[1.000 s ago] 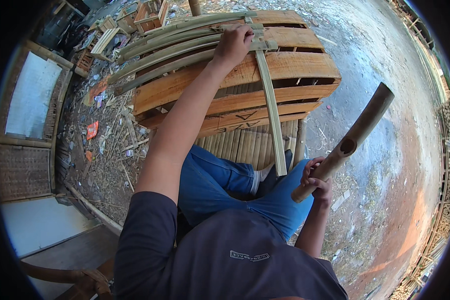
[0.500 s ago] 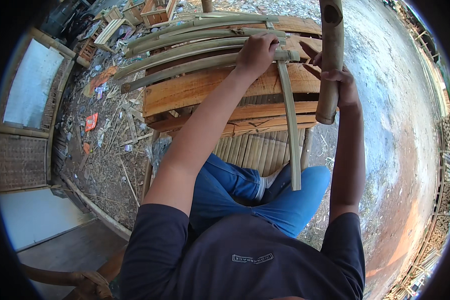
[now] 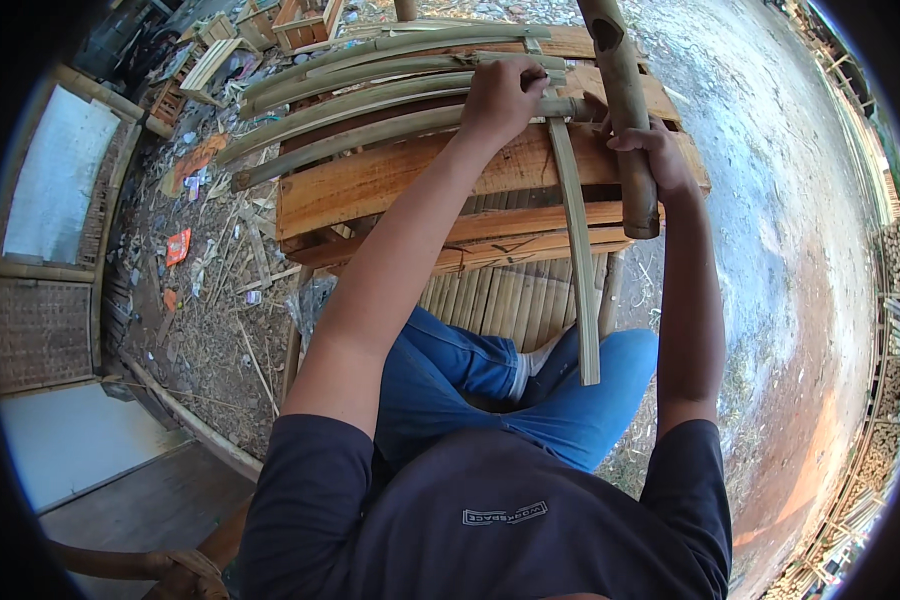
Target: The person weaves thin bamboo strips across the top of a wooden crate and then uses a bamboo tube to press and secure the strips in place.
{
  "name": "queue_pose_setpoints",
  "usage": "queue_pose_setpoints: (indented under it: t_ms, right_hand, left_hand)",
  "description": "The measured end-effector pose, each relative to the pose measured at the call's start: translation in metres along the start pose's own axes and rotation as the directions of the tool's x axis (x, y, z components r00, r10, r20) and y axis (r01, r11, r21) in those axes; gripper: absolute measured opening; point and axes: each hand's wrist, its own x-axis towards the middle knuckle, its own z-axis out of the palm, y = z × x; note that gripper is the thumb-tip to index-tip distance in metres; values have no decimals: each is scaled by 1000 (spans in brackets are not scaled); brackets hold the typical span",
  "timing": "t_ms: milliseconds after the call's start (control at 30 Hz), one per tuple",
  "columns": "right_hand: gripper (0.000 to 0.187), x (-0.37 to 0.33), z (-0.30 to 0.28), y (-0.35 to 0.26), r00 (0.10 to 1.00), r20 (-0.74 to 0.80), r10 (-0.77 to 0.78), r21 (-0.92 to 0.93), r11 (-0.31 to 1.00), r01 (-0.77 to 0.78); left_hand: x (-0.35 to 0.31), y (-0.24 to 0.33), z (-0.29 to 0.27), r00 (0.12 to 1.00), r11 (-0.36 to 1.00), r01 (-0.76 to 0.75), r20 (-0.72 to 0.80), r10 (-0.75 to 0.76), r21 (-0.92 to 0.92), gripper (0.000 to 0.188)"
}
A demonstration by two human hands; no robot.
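Tube of bamboo [image 3: 622,90] is filling right hand [image 3: 662,158] over wooden crate [image 3: 330,195], left hand [image 3: 507,98] is pinching beside bamboo slats [image 3: 370,137], contents unclear, and slipping one-handed grip could be knocking it onto fingers.

Daylight fills a yard of bare ground [image 3: 760,260], greyish blue in places and browner toward the right, where an orange patch of light [image 3: 810,480] lies. On the left, a pale panel [image 3: 58,180] sits above a woven panel [image 3: 40,330]. Litter [image 3: 178,246] and dry scraps [image 3: 255,365] strew the ground nearby; wooden crates [image 3: 306,28] stand beyond. Stacked poles [image 3: 896,285] line the right edge.
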Motion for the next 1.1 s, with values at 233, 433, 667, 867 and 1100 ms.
queue_pose_setpoints:
  t_ms: [233,433,667,867,1100]
  right_hand:
    - [46,-4,8,-1,999,-17,-39,-88,995,37]
    - [58,0,4,8,1000,-25,-18,-82,997,16]
    - [66,-4,9,5,997,-15,-74,-109,991,72]
    - [67,-3,7,8,997,-34,-74,-106,992,70]
    - [62,-4,8,7,996,-33,-78,-128,989,73]
  left_hand:
    - [0,5,1,1000,1000,16,-12,-16,7,12]
    - [3,4,-3,998,999,51,40,-50,-8,15]
    - [4,2,-6,997,997,58,63,-55,-53,16]
    - [5,5,-5,995,997,59,78,-56,-48,16]
    - [5,1,-12,996,995,23,83,-15,-98,12]
